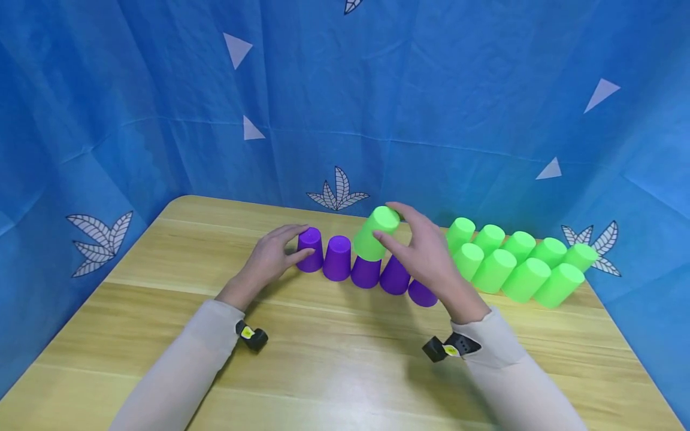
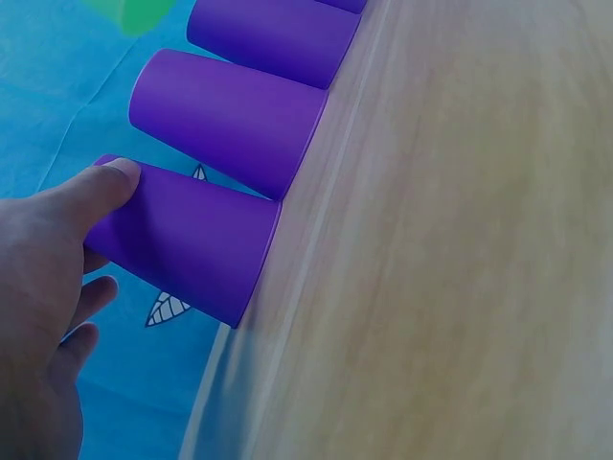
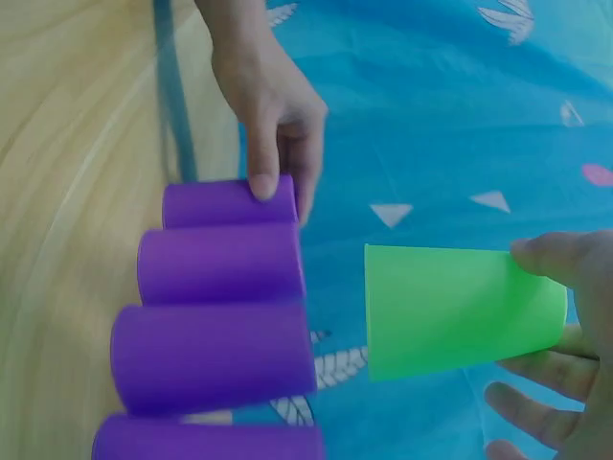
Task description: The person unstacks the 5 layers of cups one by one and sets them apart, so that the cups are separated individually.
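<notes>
wooden table (image 1: 334,371) against a blue cloth backdrop (image 1: 162,90). five purple cups (image 1: 366,272), upside down, in a row on the table. left hand (image 1: 269,257) at the row's far left end, thumb and fingers curled round the end cup (image 1: 310,248), thumb tip (image 2: 120,177) pressed on its side near the top. right hand (image 1: 426,251) above the row's right half, pinching a green cup (image 1: 375,233) by its closed top; cup upside down, slightly tilted, rim just above or touching the third purple cup, cannot tell which. further right of the row, ten green cups (image 1: 517,263) in two lines, all upside down.
</notes>
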Available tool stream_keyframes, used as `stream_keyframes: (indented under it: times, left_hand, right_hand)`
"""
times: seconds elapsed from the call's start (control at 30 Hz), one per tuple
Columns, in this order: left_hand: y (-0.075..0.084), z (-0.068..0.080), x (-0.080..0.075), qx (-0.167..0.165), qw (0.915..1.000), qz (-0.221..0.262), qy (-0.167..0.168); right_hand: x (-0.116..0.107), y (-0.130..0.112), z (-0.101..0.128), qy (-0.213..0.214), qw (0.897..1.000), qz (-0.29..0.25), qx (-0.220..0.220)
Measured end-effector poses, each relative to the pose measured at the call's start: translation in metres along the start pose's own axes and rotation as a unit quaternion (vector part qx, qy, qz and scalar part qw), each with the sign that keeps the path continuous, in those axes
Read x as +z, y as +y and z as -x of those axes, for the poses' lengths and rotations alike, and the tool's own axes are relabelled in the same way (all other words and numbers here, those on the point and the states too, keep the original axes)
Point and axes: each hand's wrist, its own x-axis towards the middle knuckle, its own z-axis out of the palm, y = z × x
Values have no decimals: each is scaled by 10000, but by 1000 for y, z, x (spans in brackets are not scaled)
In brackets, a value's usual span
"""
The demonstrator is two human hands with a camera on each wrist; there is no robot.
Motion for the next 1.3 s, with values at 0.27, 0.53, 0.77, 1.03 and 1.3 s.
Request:
stream_keyframes:
  times: [0.27,0.53,0.77,1.03,1.3]
  left_hand:
    - [2,-1,-2,-73,10000,-47,-40]
    - [2,-1,-1,-47,10000,-78,-39]
    - [1,0,-1,-61,9999,-100,-49]
    - [3,0,-1,-63,10000,-44,-57]
    - [2,0,-1,-90,9999,-70,-61]
  right_hand:
    - [-32,27,29,384,9986,143,346]
    - [-76,56,65,749,9905,512,1034]
    - [-113,85,93,1091,9763,837,1671]
    - [-159,118,119,1991,9337,1178,2734]
    - [-183,164,132,2702,9175,1021,2735]
